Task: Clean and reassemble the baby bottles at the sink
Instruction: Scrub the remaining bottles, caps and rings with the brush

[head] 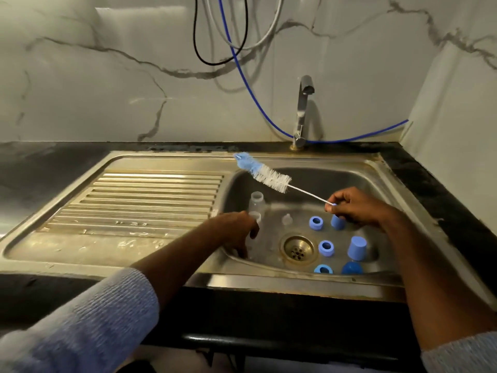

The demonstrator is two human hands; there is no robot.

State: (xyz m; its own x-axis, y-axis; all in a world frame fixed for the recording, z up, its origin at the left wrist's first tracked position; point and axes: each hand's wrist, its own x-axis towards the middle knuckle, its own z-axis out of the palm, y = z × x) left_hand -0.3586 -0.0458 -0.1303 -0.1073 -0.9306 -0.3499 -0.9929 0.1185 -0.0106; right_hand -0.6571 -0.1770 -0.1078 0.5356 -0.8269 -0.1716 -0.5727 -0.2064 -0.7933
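A: Nearest, we see two forearms in pale blue sleeves (pixel 88 319) reaching over the dark counter (pixel 295 316) into the steel sink (pixel 269 279).

B: And the hands?

A: We note the left hand (pixel 236 230) low at the basin's left wall, fingers (pixel 243 250) curled downward against a clear bottle (pixel 255 219); motion blur means we cannot tell whether they grip it. The right hand (pixel 355 208) pinches the end of the bottle brush (pixel 271 179) handle, holding it above the basin with the bristles angled up and leftward.

B: Where do we find the bottle parts?

A: On the basin floor. Right of the drain (pixel 297 251) we count three blue rings (pixel 326 248) and three blue caps (pixel 357 247), one cap partly hidden under the right hand. A small clear teat (pixel 287 219) stands behind the drain. A second clear bottle (pixel 257 200) stands upright behind the first.

B: Farther back?

A: The ribbed drainboard (pixel 139 205) lies left; the tap (pixel 304 111) rises behind the basin, with a blue hose (pixel 250 84) and other cables against the marbled wall (pixel 107 76).
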